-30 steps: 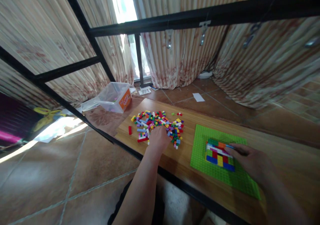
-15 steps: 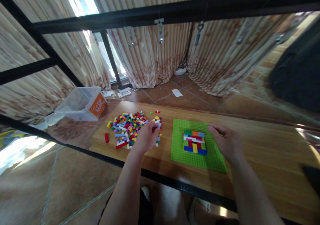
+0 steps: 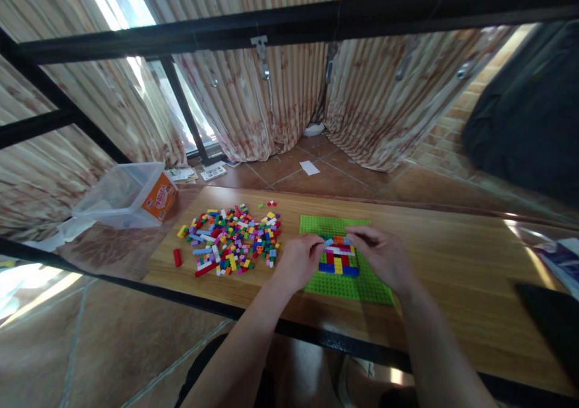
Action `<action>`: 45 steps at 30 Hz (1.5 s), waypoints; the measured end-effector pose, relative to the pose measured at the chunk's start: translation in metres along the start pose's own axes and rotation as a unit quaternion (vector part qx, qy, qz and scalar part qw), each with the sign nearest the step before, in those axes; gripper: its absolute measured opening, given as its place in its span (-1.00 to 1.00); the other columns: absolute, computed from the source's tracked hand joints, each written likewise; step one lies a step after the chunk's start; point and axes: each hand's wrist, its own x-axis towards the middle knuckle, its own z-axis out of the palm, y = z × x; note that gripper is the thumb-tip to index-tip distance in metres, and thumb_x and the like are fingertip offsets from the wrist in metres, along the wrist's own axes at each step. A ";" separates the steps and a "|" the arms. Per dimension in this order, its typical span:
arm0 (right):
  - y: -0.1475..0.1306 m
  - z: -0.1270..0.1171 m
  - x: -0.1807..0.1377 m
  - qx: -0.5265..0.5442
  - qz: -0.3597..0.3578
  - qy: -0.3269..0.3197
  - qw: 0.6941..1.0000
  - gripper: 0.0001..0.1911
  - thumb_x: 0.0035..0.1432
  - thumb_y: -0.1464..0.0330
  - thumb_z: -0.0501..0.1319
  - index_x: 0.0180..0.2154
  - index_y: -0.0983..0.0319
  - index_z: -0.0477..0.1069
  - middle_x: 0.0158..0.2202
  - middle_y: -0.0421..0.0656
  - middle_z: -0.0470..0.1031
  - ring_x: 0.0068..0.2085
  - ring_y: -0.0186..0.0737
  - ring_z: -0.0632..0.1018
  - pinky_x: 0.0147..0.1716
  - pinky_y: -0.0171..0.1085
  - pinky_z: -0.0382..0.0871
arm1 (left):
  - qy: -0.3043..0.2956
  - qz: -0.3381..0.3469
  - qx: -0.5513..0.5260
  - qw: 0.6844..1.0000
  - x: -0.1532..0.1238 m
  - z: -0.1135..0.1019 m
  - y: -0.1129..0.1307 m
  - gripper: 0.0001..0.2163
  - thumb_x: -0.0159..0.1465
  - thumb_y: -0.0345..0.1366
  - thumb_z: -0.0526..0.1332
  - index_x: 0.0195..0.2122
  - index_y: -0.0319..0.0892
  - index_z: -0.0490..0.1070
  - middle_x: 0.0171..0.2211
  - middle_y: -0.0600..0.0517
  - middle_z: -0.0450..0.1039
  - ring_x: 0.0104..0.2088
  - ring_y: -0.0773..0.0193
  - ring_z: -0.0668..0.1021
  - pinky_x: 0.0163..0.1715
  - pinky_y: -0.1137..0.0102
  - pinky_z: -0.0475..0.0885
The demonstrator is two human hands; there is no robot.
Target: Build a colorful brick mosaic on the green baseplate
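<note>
On the green baseplate sits a low, square build of toy building bricks, with blue and yellow along its near side and red, white and orange behind. My left hand comes in from the left, thumb and forefinger closed on a small light blue brick over the build's back left part. From the right, my right hand has its thumb and fingertips bent close together against the back right corner of the build. These fingertips partly cover the back row of bricks.
A loose pile of mixed bricks spreads over the left of the wooden table. One red brick lies apart from it. Past the table's left end is a clear plastic box. A black metal bar crosses above.
My left hand has moved right from the pile's edge to the build, carrying the light blue brick. My right hand has come left onto the build's back right corner. The view has shifted slightly.
</note>
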 end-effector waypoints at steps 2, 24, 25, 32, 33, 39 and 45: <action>0.000 -0.001 -0.001 -0.013 0.006 -0.004 1.000 -0.72 0.12 0.18 0.24 -0.24 0.18 0.61 -0.23 -0.10 0.65 -0.24 -0.13 0.61 -0.23 -0.18 0.48 | 0.002 -0.001 0.011 1.000 0.001 0.002 -0.001 -0.81 0.33 -0.38 0.11 -0.23 -0.21 0.54 -0.32 -0.03 0.53 -0.29 0.25 0.56 -0.22 0.39 0.42; 0.004 0.007 -0.008 -0.050 -0.010 -0.145 0.988 -0.72 0.12 0.15 0.26 -0.17 0.12 0.58 -0.25 -0.14 0.61 -0.26 -0.16 0.58 -0.22 -0.17 0.45 | -0.004 0.028 -0.045 0.999 -0.001 0.006 0.008 -0.76 0.30 -0.50 0.06 -0.22 -0.23 0.54 -0.29 -0.04 0.53 -0.24 0.27 0.55 -0.14 0.38 0.46; 0.005 0.007 -0.008 -0.052 -0.003 -0.148 0.988 -0.71 0.12 0.15 0.26 -0.17 0.12 0.57 -0.24 -0.14 0.62 -0.26 -0.15 0.59 -0.22 -0.17 0.46 | 0.001 0.026 -0.048 0.999 -0.001 0.007 0.008 -0.76 0.29 -0.49 0.07 -0.21 -0.24 0.54 -0.28 -0.04 0.53 -0.23 0.27 0.55 -0.13 0.38 0.46; 0.003 0.012 -0.008 -0.060 0.009 -0.179 0.982 -0.68 0.12 0.18 0.25 -0.09 0.10 0.55 -0.23 -0.16 0.64 -0.24 -0.13 0.62 -0.22 -0.19 0.49 | 0.025 0.007 -0.071 0.997 -0.001 0.008 0.008 -0.78 0.26 -0.51 0.10 -0.20 -0.24 0.52 -0.25 -0.05 0.55 -0.20 0.25 0.56 -0.08 0.36 0.46; 0.003 0.012 -0.008 -0.059 0.011 -0.179 0.982 -0.68 0.13 0.18 0.24 -0.09 0.10 0.55 -0.23 -0.16 0.64 -0.24 -0.13 0.62 -0.22 -0.19 0.50 | 0.026 0.005 -0.073 0.997 -0.001 0.008 0.008 -0.78 0.26 -0.51 0.10 -0.20 -0.24 0.52 -0.24 -0.04 0.55 -0.20 0.25 0.56 -0.07 0.35 0.47; 0.004 0.014 -0.010 -0.060 0.025 -0.158 0.985 -0.68 0.10 0.15 0.26 -0.12 0.11 0.56 -0.24 -0.12 0.65 -0.27 -0.07 0.63 -0.25 -0.14 0.52 | 0.023 0.001 -0.072 0.997 0.000 0.007 0.008 -0.77 0.25 -0.51 0.09 -0.18 -0.22 0.51 -0.20 -0.04 0.56 -0.15 0.24 0.56 -0.05 0.34 0.47; 0.001 0.018 -0.010 -0.034 0.053 -0.155 0.986 -0.70 0.05 0.13 0.28 -0.20 0.11 0.57 -0.29 -0.12 0.65 -0.30 -0.05 0.64 -0.33 -0.15 0.53 | 0.027 -0.011 -0.062 0.998 0.000 0.009 0.006 -0.73 0.27 -0.48 0.08 -0.07 -0.21 0.47 -0.12 -0.07 0.57 -0.11 0.22 0.58 -0.04 0.30 0.50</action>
